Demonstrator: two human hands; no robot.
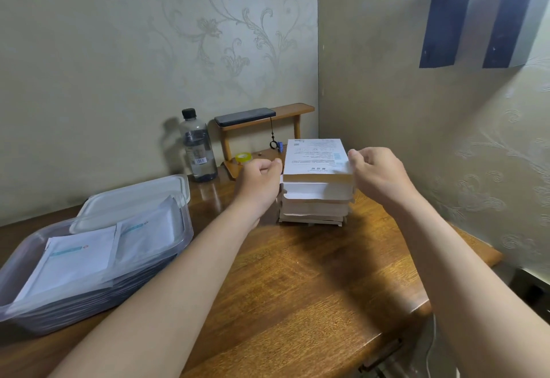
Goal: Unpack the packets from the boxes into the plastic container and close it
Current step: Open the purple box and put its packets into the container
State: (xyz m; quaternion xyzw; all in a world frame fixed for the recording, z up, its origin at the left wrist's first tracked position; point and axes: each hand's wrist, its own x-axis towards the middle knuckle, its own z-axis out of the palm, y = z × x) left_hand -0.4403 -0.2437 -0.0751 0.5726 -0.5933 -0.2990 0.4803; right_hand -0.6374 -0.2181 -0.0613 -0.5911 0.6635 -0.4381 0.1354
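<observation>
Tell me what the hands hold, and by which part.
The top box of the stack: left hand grips its left end, right hand pinches its right end.

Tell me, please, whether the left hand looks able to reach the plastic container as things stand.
Probably yes: the left hand, once it releases the top box, has only bare table between it and the plastic container.

White boxes (pixel 317 196) stand stacked; the open plastic container (pixel 74 318) holds flat packets (pixel 77 261)
</observation>
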